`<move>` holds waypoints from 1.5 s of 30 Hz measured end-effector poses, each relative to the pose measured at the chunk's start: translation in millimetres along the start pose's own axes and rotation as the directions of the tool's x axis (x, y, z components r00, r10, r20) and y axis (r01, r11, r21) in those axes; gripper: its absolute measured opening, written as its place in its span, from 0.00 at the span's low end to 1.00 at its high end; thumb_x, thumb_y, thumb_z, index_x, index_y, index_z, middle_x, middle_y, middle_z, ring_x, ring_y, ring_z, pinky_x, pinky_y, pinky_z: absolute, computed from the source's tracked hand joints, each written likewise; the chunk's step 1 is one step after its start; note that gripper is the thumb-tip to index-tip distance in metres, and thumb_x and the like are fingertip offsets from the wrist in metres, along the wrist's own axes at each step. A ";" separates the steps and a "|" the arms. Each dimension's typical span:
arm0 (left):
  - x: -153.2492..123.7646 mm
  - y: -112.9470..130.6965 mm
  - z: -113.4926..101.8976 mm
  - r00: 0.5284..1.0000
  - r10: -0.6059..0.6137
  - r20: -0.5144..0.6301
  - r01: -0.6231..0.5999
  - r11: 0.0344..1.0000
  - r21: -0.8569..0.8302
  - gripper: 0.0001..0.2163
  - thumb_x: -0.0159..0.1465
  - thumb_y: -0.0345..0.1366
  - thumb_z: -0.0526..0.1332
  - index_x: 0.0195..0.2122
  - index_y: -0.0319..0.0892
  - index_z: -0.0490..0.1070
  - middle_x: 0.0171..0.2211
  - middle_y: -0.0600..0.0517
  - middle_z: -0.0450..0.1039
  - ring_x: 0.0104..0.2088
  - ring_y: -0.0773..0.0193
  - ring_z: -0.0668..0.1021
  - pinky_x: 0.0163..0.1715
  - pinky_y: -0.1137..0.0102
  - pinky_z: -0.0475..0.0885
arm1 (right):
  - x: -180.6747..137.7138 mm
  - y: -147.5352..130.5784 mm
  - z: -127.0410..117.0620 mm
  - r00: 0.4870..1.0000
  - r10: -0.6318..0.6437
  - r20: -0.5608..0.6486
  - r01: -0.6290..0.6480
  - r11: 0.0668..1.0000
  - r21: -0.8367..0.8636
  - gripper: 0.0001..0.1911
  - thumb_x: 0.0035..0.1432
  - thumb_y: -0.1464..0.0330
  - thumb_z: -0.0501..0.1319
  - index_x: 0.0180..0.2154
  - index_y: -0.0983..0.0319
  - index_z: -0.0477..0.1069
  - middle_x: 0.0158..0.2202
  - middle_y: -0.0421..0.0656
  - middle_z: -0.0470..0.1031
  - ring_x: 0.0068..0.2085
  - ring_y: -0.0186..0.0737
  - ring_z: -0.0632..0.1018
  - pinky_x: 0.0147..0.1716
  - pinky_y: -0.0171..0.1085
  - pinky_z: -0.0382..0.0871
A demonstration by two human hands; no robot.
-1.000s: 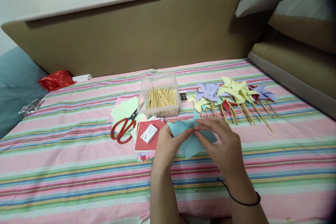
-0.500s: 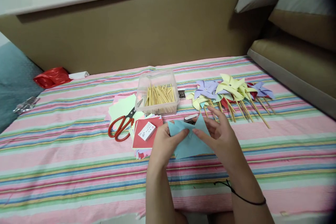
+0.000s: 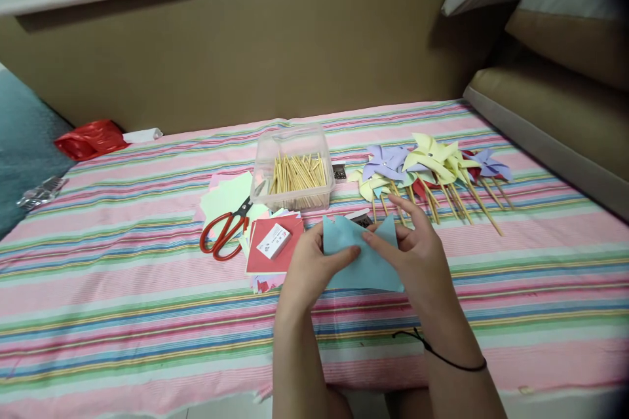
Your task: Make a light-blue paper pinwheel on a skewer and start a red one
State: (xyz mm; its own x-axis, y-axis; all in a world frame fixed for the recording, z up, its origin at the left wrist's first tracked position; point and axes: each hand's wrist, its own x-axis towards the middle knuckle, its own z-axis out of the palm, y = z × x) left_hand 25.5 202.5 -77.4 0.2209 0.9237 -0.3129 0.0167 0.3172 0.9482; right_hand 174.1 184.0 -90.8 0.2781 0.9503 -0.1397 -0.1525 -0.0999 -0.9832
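Between my two hands is a sheet of blue paper (image 3: pixel 366 272), with pointed corners standing up along its far edge. My left hand (image 3: pixel 314 265) grips its left side, thumb lying across the front near the middle. On the right side my right hand (image 3: pixel 410 249) pinches the same sheet, its thumb close to the left thumb and the index finger raised. The fingers behind the paper are partly hidden. Just beyond the paper lies a small open box (image 3: pixel 362 218) of dark little pieces, partly covered by the sheet.
A clear plastic box (image 3: pixel 292 200) holds wooden sticks. Left of it lie red-handled scissors (image 3: pixel 223 236), stacked coloured paper (image 3: pixel 265 265) and a small white box (image 3: pixel 274 241). Paper pinwheels (image 3: pixel 432 158) on sticks lie at right, on the striped cloth (image 3: pixel 147 314). A red bag (image 3: pixel 93 139) is far left.
The blue paper has turned a little in my hands, and its upper corners stand differently. Both thumbs have shifted slightly, still pressing near the middle.
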 end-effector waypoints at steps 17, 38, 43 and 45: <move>-0.3 -0.4 2.4 0.999 0.028 -0.021 -0.028 1.000 -0.013 0.11 0.54 0.36 0.68 0.38 0.42 0.74 0.34 0.50 0.78 0.33 0.61 0.78 0.34 0.67 0.74 | -1.5 -3.8 1.1 1.000 0.014 0.016 -0.014 0.999 -0.029 0.43 0.42 0.58 0.74 0.58 0.55 0.61 0.29 0.41 0.80 0.27 0.44 0.78 0.23 0.39 0.73; 2.2 -0.9 2.1 0.999 0.044 -0.002 -0.044 0.992 -0.118 0.14 0.53 0.35 0.70 0.40 0.41 0.74 0.35 0.49 0.80 0.33 0.61 0.79 0.34 0.68 0.74 | 3.0 2.6 -3.1 0.999 -0.037 0.019 0.039 0.995 -0.090 0.41 0.44 0.61 0.73 0.58 0.54 0.60 0.26 0.40 0.78 0.24 0.44 0.77 0.20 0.40 0.71; 2.2 -0.7 3.6 0.998 0.037 -0.041 -0.042 0.992 -0.121 0.16 0.51 0.35 0.71 0.40 0.41 0.73 0.34 0.48 0.79 0.31 0.61 0.79 0.33 0.67 0.74 | 0.8 -0.6 -0.7 1.000 -0.023 0.017 0.024 0.998 -0.054 0.41 0.43 0.61 0.74 0.58 0.54 0.60 0.27 0.40 0.78 0.28 0.45 0.79 0.24 0.41 0.74; 2.0 -0.6 3.2 0.996 0.032 -0.084 -0.044 0.988 -0.149 0.16 0.50 0.35 0.72 0.39 0.41 0.72 0.31 0.50 0.79 0.29 0.62 0.78 0.31 0.68 0.74 | -0.9 -3.3 -1.0 1.000 -0.009 0.022 0.010 0.999 -0.031 0.39 0.47 0.59 0.72 0.58 0.54 0.61 0.28 0.41 0.79 0.29 0.45 0.80 0.26 0.41 0.75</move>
State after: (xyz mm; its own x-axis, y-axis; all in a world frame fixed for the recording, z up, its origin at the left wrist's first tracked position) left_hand 29.0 203.5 -78.4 0.1382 0.9482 -0.2862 -0.1381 0.3046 0.9424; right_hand 175.3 183.1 -87.6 0.2589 0.9574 -0.1282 -0.1204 -0.0997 -0.9877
